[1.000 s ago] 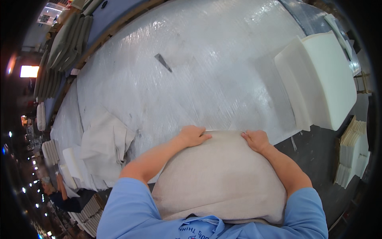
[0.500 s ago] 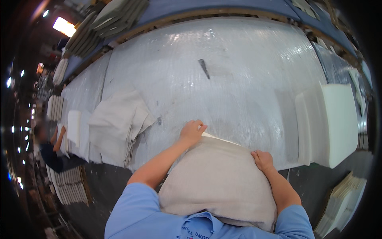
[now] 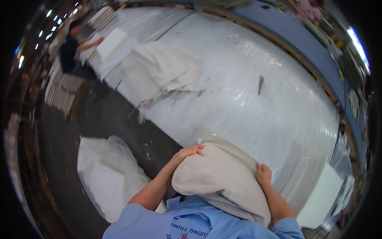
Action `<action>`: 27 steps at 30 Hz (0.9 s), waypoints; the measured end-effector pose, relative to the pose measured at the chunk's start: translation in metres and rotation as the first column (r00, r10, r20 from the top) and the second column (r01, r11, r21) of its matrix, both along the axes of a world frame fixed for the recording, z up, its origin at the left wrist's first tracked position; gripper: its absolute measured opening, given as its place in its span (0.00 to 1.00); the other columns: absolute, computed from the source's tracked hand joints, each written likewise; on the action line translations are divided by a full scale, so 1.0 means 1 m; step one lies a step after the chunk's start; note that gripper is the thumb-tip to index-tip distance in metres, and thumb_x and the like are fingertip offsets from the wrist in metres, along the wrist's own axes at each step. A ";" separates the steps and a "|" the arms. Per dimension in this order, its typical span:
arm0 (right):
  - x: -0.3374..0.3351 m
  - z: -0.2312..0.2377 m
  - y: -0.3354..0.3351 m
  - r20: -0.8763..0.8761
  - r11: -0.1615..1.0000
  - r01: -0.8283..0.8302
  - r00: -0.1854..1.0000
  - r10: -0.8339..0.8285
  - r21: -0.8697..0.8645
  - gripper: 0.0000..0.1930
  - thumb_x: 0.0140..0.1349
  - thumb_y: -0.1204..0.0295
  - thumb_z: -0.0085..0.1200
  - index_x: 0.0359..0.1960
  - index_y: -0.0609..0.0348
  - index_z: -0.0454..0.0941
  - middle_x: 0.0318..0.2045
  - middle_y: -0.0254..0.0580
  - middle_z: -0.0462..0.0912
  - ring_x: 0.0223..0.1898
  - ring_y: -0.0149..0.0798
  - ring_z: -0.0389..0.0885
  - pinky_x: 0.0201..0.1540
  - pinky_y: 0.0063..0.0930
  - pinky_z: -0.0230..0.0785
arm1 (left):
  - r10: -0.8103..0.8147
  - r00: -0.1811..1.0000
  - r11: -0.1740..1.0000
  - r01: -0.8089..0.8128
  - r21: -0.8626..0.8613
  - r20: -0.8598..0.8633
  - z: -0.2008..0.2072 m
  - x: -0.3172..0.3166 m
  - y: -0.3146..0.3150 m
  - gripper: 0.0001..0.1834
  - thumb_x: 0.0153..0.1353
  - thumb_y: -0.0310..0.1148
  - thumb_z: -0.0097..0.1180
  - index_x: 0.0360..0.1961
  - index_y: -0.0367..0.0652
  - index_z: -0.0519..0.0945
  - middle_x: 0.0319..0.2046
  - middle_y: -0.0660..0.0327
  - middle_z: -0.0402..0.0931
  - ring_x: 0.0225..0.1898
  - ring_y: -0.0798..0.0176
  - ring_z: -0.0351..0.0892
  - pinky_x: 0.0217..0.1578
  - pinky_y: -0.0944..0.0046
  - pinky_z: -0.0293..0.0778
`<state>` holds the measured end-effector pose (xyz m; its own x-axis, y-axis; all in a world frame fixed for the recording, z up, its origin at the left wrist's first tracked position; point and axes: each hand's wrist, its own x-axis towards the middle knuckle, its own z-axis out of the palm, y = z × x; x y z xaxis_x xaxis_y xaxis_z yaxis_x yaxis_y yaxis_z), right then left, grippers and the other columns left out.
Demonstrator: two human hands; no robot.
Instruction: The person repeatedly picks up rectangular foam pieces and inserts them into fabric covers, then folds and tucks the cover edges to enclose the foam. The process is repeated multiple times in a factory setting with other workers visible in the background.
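A beige fabric cushion cover (image 3: 227, 171), bulging and folded, rests against my chest in front of me. My left hand (image 3: 190, 153) grips its upper left edge, with the fingers closed over the cloth. On the opposite side my right hand (image 3: 264, 174) is curled around the right edge. A flap of the cover stands up between the two hands, toward the table. Whatever fills the cover is mostly hidden by the cloth.
A plastic-covered table (image 3: 238, 107) lies ahead, with a heap of beige cloth (image 3: 159, 67) toward its far left. White foam pads (image 3: 320, 195) stand at the right. A plastic-wrapped white bundle (image 3: 107, 179) is on the floor at left. A co-worker (image 3: 71, 49) handles a white pad beyond.
My view has turned left, bringing the wrapped bundle into sight. The cover has been drawn closer to my body and its near part is folded more. Both hands still hold it.
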<state>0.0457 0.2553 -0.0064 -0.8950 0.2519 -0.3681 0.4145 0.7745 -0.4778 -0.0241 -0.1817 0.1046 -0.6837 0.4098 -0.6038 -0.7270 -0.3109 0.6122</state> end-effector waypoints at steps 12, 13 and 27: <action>-0.096 -0.032 -0.012 0.245 0.831 -0.487 0.800 0.548 -0.268 0.31 0.71 0.46 0.55 0.62 0.62 0.77 0.47 0.57 0.88 0.50 0.51 0.86 0.56 0.39 0.75 | 0.693 0.656 0.711 -0.691 -0.131 0.300 -0.106 0.088 0.083 0.30 0.65 0.34 0.62 0.67 0.46 0.69 0.53 0.55 0.74 0.48 0.55 0.78 0.50 0.56 0.76; -0.103 -0.038 -0.028 0.250 0.812 -0.484 0.785 0.568 -0.326 0.31 0.72 0.46 0.55 0.61 0.62 0.78 0.46 0.56 0.88 0.49 0.49 0.87 0.55 0.39 0.75 | 0.632 0.684 0.767 -0.618 -0.171 0.363 -0.135 0.097 0.094 0.32 0.64 0.33 0.64 0.68 0.46 0.68 0.56 0.54 0.74 0.51 0.52 0.78 0.52 0.53 0.76; -0.115 0.049 0.018 0.483 0.870 -0.486 0.742 0.464 -0.089 0.26 0.74 0.49 0.55 0.51 0.63 0.79 0.35 0.49 0.86 0.37 0.41 0.83 0.45 0.35 0.75 | 0.461 0.811 0.807 -0.552 0.208 0.361 -0.178 0.123 0.162 0.26 0.66 0.33 0.54 0.66 0.48 0.76 0.58 0.54 0.79 0.61 0.50 0.76 0.62 0.50 0.72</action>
